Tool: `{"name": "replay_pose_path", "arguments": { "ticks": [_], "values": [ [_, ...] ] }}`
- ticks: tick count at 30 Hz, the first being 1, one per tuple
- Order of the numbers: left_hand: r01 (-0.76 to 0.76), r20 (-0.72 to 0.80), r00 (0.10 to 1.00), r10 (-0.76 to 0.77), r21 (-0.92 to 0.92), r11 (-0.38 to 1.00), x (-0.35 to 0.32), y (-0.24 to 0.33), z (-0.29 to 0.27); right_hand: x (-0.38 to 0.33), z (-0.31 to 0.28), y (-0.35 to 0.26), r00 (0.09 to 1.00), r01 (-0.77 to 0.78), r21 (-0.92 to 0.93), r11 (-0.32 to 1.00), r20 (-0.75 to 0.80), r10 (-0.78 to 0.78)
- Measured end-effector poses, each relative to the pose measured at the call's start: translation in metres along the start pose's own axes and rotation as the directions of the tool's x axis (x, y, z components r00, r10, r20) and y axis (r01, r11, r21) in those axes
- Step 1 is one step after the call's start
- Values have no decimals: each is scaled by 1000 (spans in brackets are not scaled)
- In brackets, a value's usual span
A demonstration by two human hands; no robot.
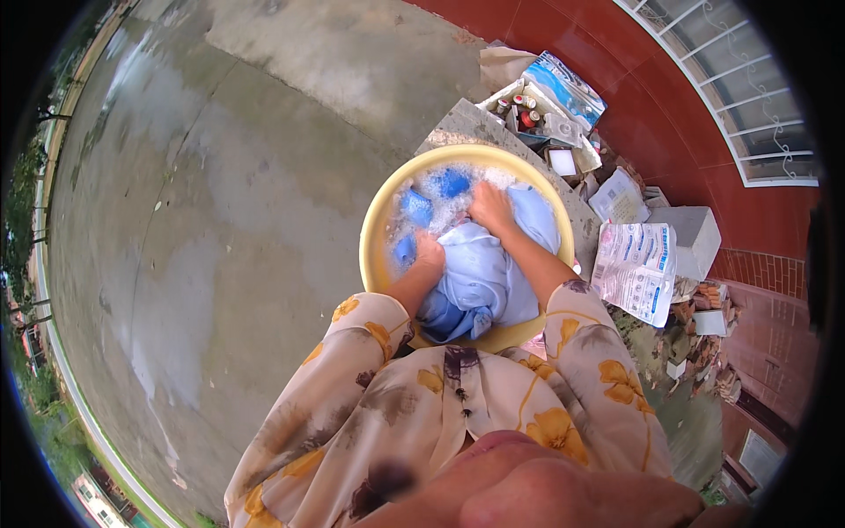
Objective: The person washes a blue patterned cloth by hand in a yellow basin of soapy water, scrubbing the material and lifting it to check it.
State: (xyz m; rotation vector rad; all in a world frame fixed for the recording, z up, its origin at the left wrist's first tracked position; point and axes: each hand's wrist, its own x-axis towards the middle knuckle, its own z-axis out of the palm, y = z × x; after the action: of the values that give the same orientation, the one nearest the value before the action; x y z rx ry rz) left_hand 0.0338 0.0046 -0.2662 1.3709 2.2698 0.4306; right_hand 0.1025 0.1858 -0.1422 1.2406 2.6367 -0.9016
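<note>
There is one yellow basin [373, 255], and two bare hands are inside it. The basin stands on one grey slab [466, 123], near a red wall [546, 31] with one barred window [748, 97].

Both forearms come from the lower side and reach forward. The left hand [429, 253] is lowered at the left part of the basin, its back upward. The right hand [491, 209] reaches farther, near the far rim, with the wrist bent and the knuckles raised. The fingers of both hands go down into white suds [451, 211], so I cannot tell if they are apart, together or clamped on the cloth.

The light blue cloth [475, 268] lies in the basin, between the forearms and also right of the right one. It looks wet, heaped and full of folds. Three bright blue patches [415, 208] stick out of the foam, puffed and rounded.

To the right lies one printed white bag [635, 273].
</note>
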Motion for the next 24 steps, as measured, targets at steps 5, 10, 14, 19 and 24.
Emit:
{"name": "replay_pose_path", "arguments": {
  "ticks": [5, 10, 14, 19, 24],
  "values": [
    [55, 142, 988, -63, 56, 997, 19, 18, -49, 23, 26, 30, 982, 36, 217, 975, -188, 6],
    [-162, -161, 984, 75, -635, 755, 35, 28, -115, -5, -28, 10, 952, 267, 657, 705, -296, -84],
    [-44, -25, 997, 66, -952, 303, 1, 30, -225, -57, -87, -44, 951, 296, 792, 534, -298, -85],
    [-104, -115, 993, 9, -854, 509, -23, 95, -283, -141, -108, -78, 626, 759, 111, 642, -397, -671],
    [-142, -99, 987, 127, -168, 975, -45, 89, -214, -188, -107, -72, 706, 702, 112, 703, -236, -668]
  ]
}}
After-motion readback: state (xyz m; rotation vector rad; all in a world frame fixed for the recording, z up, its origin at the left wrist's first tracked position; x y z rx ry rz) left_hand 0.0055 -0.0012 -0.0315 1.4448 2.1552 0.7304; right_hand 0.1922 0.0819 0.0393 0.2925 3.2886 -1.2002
